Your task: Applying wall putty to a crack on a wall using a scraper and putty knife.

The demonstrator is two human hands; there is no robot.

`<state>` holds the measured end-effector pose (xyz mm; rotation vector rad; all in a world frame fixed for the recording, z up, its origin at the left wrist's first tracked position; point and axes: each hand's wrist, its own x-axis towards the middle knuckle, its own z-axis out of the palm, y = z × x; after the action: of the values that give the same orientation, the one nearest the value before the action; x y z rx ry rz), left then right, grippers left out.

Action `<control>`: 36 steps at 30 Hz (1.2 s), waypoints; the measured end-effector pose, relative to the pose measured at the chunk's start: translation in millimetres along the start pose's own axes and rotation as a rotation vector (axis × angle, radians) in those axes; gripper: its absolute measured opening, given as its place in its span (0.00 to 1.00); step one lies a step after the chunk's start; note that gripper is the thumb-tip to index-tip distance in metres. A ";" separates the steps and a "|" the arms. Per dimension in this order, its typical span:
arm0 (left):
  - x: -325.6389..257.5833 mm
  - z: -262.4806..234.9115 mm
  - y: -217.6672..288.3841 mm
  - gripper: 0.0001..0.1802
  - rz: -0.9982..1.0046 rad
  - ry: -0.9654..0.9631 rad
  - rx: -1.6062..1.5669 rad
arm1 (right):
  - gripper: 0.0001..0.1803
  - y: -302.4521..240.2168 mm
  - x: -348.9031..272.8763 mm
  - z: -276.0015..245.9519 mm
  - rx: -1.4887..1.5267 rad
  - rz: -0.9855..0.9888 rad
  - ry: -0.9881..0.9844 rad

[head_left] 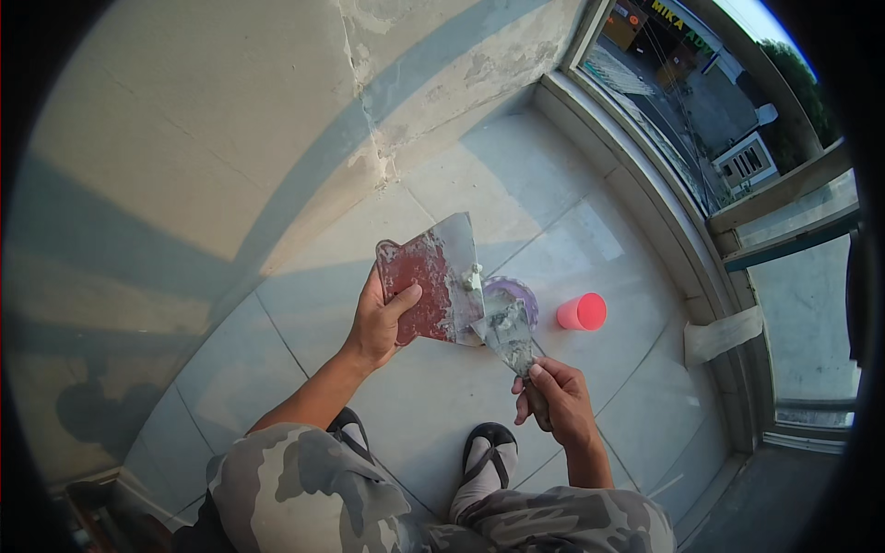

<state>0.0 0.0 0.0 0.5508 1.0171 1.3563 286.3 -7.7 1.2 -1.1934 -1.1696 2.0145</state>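
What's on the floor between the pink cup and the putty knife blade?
In the head view, a purple round container sits between the pink cup and the putty knife, partly hidden behind the blade.

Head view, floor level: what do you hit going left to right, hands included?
Left hand → red plate it holds → putty knife → right hand gripping its handle → pink cup lying on the tiles → taped strip at the window frame.

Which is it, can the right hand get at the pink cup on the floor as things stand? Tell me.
Probably yes, but not freely: the right hand is closed around a putty knife. The pink cup lies on bare tiled floor just beyond it, with nothing between.
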 end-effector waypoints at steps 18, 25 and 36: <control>-18.2 7.3 2.9 0.25 0.877 -0.432 1.177 | 0.14 -33.5 0.2 8.5 0.317 0.164 -0.058; -7.3 0.1 7.1 0.27 1.040 -0.401 1.388 | 0.16 -36.1 -0.6 6.3 0.381 0.112 -0.094; -21.5 -15.4 76.0 0.23 0.429 0.097 1.210 | 0.14 -103.7 13.2 7.3 0.465 -0.117 -0.233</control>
<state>-51.3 -10.1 61.2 1.6759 1.8419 0.9904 274.1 50.5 87.5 -0.6616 -0.7811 2.2124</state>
